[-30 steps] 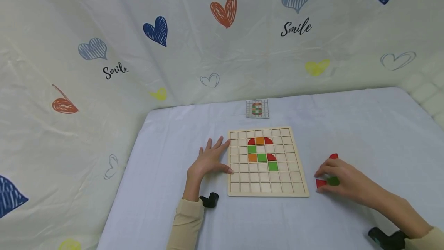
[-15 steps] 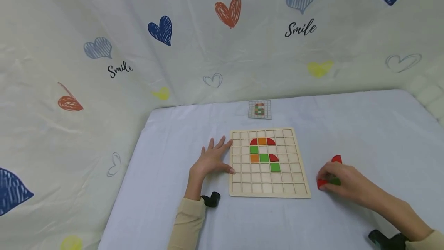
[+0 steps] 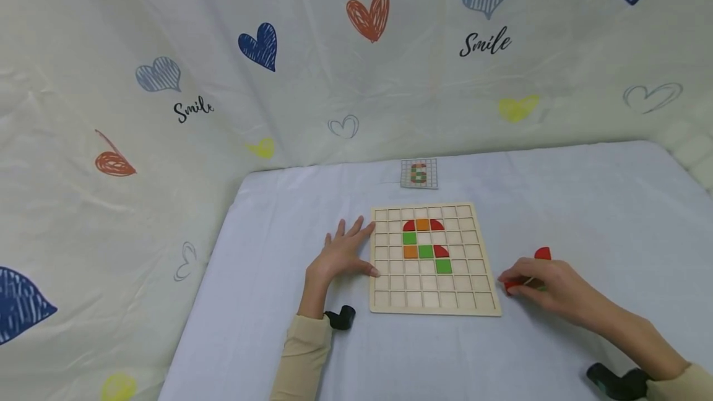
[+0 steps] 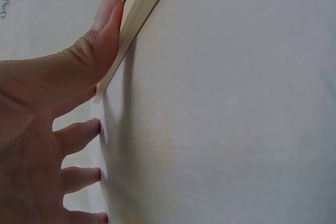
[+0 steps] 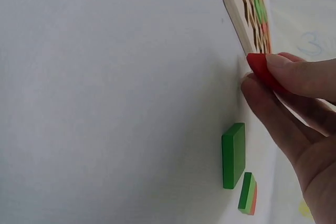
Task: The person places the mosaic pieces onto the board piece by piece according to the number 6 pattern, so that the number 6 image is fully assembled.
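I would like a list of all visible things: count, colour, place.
backdrop: one, whitish with printed hearts, behind the table
table: one, white-covered, before the backdrop
board: one, pale wood, mid-table
pattern card: one, pale, beyond the board
rounded tiles: three, red, on the board
square tiles: two orange, three green, on the board
held tile: one, red, in the right hand
loose red tile: one, red, beyond the right hand
loose green tiles: two, green, near the right hand
wrist devices: two, black, by the sleeves
sleeves: two, beige, bottom of head view
left hand: one, touching the board's left edge
right hand: one, pinching the held tile
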The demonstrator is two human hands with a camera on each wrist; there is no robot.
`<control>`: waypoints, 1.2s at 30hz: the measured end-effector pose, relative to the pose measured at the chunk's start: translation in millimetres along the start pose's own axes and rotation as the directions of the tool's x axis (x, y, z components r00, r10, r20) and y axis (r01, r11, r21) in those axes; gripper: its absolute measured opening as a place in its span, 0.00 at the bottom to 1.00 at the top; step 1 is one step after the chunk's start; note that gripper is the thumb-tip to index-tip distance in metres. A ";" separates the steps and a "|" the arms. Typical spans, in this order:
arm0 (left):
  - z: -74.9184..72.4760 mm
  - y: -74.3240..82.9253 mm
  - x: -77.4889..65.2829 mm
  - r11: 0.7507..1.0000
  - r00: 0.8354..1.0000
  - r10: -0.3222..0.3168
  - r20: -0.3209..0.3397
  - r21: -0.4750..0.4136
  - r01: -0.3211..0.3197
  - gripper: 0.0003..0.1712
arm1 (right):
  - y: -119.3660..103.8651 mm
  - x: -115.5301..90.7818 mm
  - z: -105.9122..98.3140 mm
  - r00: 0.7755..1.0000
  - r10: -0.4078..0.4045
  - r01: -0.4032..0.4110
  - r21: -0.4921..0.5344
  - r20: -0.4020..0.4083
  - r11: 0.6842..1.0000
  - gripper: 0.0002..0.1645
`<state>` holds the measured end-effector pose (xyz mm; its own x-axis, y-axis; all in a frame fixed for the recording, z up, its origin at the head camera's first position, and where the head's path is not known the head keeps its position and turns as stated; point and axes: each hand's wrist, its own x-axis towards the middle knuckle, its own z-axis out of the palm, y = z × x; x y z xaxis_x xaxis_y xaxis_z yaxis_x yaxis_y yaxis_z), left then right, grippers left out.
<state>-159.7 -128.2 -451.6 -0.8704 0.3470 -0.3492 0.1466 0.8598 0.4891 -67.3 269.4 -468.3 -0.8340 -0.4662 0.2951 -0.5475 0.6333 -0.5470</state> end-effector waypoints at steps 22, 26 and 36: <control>-2.5 0.7 2.1 1.000 1.000 -0.004 0.003 -0.004 0.004 0.64 | -24.8 40.3 18.7 0.997 -0.013 0.003 0.130 0.077 0.991 0.16; -1.9 0.0 1.4 1.000 1.000 -0.002 0.003 -0.006 0.002 0.64 | -27.3 46.9 24.7 0.995 -0.058 0.046 0.144 0.078 0.988 0.15; 0.1 -2.2 0.4 1.000 1.000 0.001 0.002 -0.018 -0.001 0.64 | -33.3 58.9 38.0 0.993 -0.074 0.060 0.142 0.096 0.988 0.13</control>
<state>-160.3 -129.9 -452.9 -0.8693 0.3484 -0.3507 0.1388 0.8529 0.5033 -95.6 197.4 -462.5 -0.7806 -0.5692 0.2583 -0.5815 0.5099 -0.6339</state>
